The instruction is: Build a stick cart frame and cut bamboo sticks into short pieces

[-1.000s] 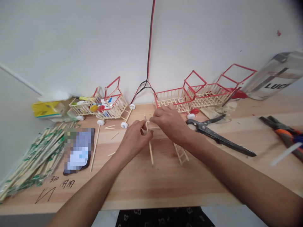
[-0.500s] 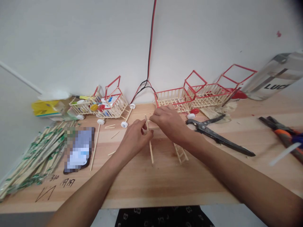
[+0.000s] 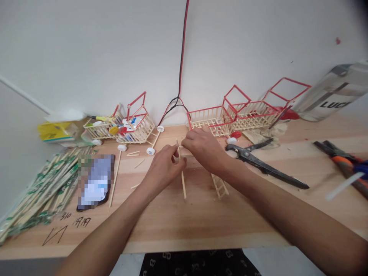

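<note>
Wooden stick (image 3: 183, 184): is leaning on the tabletop (image 3: 201, 226), its lower end pointing toward the person and its upper end rising between both hands.
Left hand (image 3: 162, 168): is pinching the stick below its top, thumb and fingers closing round it, wrist lying low and the forearm reaching in from the lower left.
Right hand (image 3: 205, 151): is curling over from the right, fingertips pressing together at the stick's top end; a short cross piece (image 3: 189, 155) is showing just under the knuckles, and how it is joined is hidden.
Change: almost nothing is moving; over the last second both hands are staying clamped at the same spot and the stick is keeping its tilt, so the grip is being held steady rather than shifted.
Ladder piece (image 3: 220, 186): is lying flat just beside the right wrist, untouched.
Scissors (image 3: 267, 166): are lying shut to the right of that hand, blades pointing away to the right.
Pliers (image 3: 342, 163): are resting near the right edge, well apart from the hands.
Wheeled axle (image 3: 155, 140): is lying behind the left hand, near loose stick offcuts.
Stick carts: one with red rails (image 3: 135, 126) is standing at the wall on the left, a longer pair (image 3: 230, 115) on the right.
Phone (image 3: 96, 182): is lying far left, beside wrapped chopsticks (image 3: 37, 191).
</note>
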Tool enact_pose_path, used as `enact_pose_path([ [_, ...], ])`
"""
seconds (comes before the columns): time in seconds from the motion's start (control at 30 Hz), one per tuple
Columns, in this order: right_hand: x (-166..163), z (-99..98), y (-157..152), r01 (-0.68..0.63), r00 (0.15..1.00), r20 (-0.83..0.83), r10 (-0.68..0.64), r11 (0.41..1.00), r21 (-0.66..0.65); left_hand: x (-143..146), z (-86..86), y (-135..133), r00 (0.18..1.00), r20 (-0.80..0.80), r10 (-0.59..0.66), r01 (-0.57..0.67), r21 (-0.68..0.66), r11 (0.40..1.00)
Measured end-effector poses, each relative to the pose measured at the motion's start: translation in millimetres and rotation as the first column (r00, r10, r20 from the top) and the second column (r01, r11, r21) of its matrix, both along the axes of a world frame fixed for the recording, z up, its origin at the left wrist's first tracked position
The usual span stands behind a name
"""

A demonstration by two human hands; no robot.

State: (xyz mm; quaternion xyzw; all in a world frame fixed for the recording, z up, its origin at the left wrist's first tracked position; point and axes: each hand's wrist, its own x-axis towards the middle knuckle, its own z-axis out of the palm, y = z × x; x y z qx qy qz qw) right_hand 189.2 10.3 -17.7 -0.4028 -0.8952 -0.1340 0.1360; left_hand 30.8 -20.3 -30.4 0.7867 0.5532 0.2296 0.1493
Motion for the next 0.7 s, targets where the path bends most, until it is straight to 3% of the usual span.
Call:
enact_pose_path([
  [0.43, 0.2, -0.2, 0.8, 0.002, 1.000, 0.002, -0.002, 1.000, -0.022, -0.7, 1.6, 0.2, 1.000, 0.014, -0.006, 0.006, -0.019, 1.000],
  [0.7, 24.6, 10.8, 5.0, 0.119, 0.971, -0.215, -0.103, 0.991, 0.066, -4.3, 3.8, 2.1, 0.994, 0.106, 0.039, -0.033, -0.049, 0.998],
])
